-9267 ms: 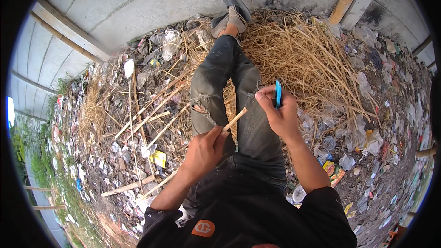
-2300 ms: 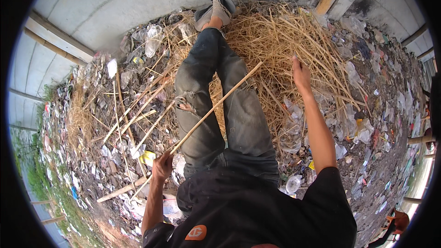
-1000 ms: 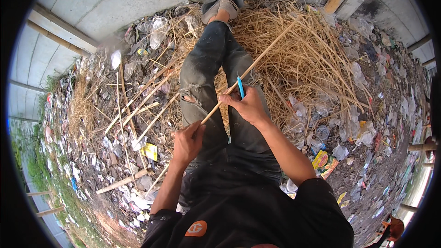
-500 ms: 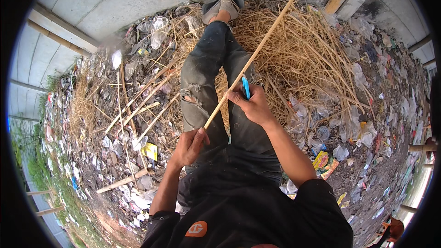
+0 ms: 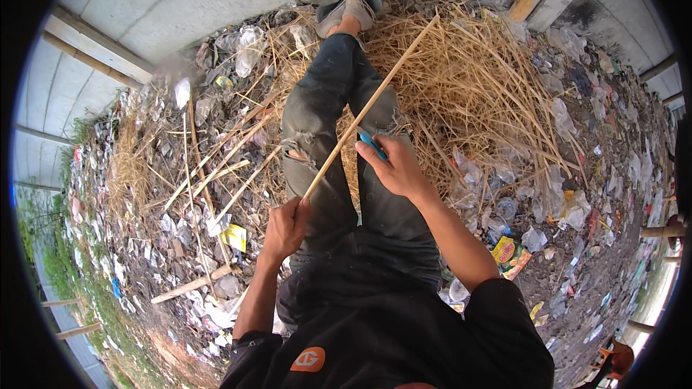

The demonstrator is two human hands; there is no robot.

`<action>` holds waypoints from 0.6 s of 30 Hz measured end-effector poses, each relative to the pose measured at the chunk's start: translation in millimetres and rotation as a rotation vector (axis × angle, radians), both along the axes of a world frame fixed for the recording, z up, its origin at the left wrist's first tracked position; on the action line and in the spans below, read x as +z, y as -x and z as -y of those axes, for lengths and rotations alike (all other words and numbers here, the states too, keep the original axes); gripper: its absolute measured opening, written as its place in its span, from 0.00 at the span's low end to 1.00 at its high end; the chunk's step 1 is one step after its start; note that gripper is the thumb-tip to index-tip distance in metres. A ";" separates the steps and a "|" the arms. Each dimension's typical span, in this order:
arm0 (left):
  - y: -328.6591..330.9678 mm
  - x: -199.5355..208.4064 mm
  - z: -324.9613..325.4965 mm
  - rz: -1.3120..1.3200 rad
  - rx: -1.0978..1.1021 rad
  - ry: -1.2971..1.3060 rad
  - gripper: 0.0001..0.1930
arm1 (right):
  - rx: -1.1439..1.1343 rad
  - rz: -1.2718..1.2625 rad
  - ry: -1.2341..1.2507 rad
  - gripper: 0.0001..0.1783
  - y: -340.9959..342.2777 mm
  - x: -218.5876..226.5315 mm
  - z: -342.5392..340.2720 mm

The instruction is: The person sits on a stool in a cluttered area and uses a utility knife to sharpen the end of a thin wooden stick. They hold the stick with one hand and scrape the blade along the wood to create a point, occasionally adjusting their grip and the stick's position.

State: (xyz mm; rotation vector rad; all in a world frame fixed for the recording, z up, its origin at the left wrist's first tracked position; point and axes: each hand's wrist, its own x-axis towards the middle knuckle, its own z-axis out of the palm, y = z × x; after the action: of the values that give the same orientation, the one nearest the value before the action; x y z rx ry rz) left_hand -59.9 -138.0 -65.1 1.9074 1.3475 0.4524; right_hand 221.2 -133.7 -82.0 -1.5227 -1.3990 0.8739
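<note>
My left hand (image 5: 286,229) is closed round the near end of a long pale bamboo stick (image 5: 376,101). The stick slants away over my legs (image 5: 317,119), its far end lying over the straw to the right. In my right hand (image 5: 398,167) is a slim blue cutter knife (image 5: 373,145), the fingers wrapped round its handle. The knife's front end is at or very near the middle of the stick; whether it touches cannot be made out, and no blade shows clearly.
Straw-like shavings (image 5: 468,79) heap up beside my right leg. Several split bamboo strips (image 5: 231,137) lie on the left, with a thicker piece (image 5: 193,284) nearer me. Plastic litter covers the ground all round. A grey wall (image 5: 194,0) stands beyond my feet.
The stick has been drawn back toward me and its far end has moved left and lower. My right thumb has come off the stick, and the knife has tilted over to the left.
</note>
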 end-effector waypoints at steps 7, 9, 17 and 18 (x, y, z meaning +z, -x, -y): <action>16.8 -9.9 6.9 -0.060 0.009 0.032 0.20 | 0.003 0.190 0.133 0.28 15.6 5.1 8.9; 13.1 -9.4 8.9 -0.059 -0.001 0.043 0.19 | 0.054 0.401 0.140 0.28 26.3 9.1 9.9; 20.5 -0.6 10.1 -0.092 -0.061 -0.009 0.17 | -0.002 0.523 0.026 0.27 -3.2 10.1 -7.7; 19.0 -0.6 10.4 -0.087 -0.054 -0.004 0.17 | 0.049 0.512 -0.018 0.26 5.2 8.4 -1.4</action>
State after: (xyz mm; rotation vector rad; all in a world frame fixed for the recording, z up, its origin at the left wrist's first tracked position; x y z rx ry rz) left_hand -78.9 -148.4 -65.7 1.9813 1.3473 0.3489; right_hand 216.0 -132.2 -73.6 -1.7817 -1.8038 0.5104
